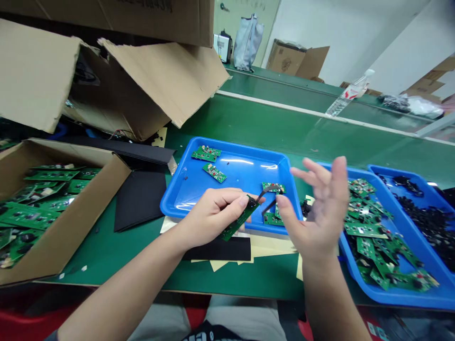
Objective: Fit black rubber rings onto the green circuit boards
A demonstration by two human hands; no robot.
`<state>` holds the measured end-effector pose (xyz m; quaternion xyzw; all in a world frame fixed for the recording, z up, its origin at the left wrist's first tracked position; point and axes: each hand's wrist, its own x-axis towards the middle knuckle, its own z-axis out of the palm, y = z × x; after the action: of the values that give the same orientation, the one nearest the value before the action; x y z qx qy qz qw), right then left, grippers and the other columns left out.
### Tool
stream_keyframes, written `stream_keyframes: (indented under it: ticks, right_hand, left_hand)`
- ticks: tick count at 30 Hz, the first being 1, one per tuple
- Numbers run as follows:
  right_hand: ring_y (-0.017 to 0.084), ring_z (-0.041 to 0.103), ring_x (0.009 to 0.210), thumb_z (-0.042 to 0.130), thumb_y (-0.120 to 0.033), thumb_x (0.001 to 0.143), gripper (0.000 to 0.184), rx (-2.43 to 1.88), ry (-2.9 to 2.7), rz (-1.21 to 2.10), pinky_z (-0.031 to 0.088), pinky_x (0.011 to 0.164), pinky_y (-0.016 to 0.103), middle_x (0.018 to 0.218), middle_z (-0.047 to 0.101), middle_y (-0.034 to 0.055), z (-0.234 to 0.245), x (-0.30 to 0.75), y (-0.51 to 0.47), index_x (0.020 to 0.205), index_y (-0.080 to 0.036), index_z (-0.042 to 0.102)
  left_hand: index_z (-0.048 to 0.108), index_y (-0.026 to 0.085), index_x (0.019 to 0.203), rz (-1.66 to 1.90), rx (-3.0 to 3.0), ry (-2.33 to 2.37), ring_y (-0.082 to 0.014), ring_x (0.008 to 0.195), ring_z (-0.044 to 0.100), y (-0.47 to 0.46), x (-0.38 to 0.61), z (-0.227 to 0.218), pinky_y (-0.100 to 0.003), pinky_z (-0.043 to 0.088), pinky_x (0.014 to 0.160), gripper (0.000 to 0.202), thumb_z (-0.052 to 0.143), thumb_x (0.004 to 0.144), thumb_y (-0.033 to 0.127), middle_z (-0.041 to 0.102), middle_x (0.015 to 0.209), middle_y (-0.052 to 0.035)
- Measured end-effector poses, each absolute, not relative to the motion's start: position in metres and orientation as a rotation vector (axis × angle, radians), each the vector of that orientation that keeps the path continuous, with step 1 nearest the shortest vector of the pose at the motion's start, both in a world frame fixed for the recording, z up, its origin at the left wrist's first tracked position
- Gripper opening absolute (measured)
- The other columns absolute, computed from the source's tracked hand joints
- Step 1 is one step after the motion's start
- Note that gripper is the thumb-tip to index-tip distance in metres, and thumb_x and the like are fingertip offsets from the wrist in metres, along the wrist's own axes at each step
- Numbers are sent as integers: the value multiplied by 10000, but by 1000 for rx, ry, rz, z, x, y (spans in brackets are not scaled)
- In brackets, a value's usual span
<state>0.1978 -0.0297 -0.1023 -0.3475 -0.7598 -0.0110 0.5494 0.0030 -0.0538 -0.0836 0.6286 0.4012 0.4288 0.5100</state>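
My left hand (pixel 213 213) is closed around a small green circuit board (pixel 239 221), held edge-on over the near rim of a blue tray (pixel 177 189). A thin black strip (pixel 268 192) arcs from the board's far end toward my right hand (pixel 320 213). That hand has thumb and forefinger pinched at the strip's other end, with the remaining fingers spread upward. Three green boards lie in the tray; one more sits at its near right corner.
An open cardboard box (pixel 88 213) of green boards stands at left, black sheets (pixel 142 189) beside it. At right, a blue tray (pixel 355 265) holds several boards, another blue tray (pixel 433 199) black parts. Big cartons lean at back left. A plastic bottle (pixel 348 94) lies beyond.
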Motion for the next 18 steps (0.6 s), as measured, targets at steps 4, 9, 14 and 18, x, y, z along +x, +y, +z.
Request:
stream_keyframes:
  ticks: [4, 9, 14, 18]
  right_hand:
    - [333, 579, 1123, 647, -149, 827, 448, -760, -1724, -229, 495, 966, 595, 1235, 542, 129, -100, 201, -34, 1253, -266, 577]
    - [308, 550, 1186, 656, -95, 810, 263, -736, -1951, -200, 408, 1061, 615, 1277, 485, 84, -98, 187, -48, 1008, -265, 622]
    - [297, 552, 1191, 642, -67, 815, 262, -775, -1917, -173, 448, 1034, 585, 1272, 502, 77, -99, 182, -50, 985, -265, 615]
    - [288, 543, 1193, 639, -65, 824, 225, -743, -1940, -174, 443, 1041, 576, 1264, 499, 94, -99, 185, -47, 972, -232, 611]
  left_hand:
    - [757, 160, 942, 1144, 1551, 943, -170, 723, 621, -52, 2, -87, -260, 518, 648, 319, 550, 918, 403, 664, 771, -57]
    - [742, 211, 1081, 1165, 1501, 798, -122, 665, 553, -51, 4, -93, -205, 461, 544, 270, 641, 864, 336, 616, 858, -52]
    - [741, 258, 1088, 1148, 1452, 701, -101, 678, 531, -51, 6, -94, -187, 451, 568, 246, 649, 862, 235, 584, 855, -28]
    - [735, 280, 1102, 1157, 1438, 673, -101, 691, 530, -51, 6, -94, -185, 449, 572, 268, 659, 856, 204, 583, 864, -26]
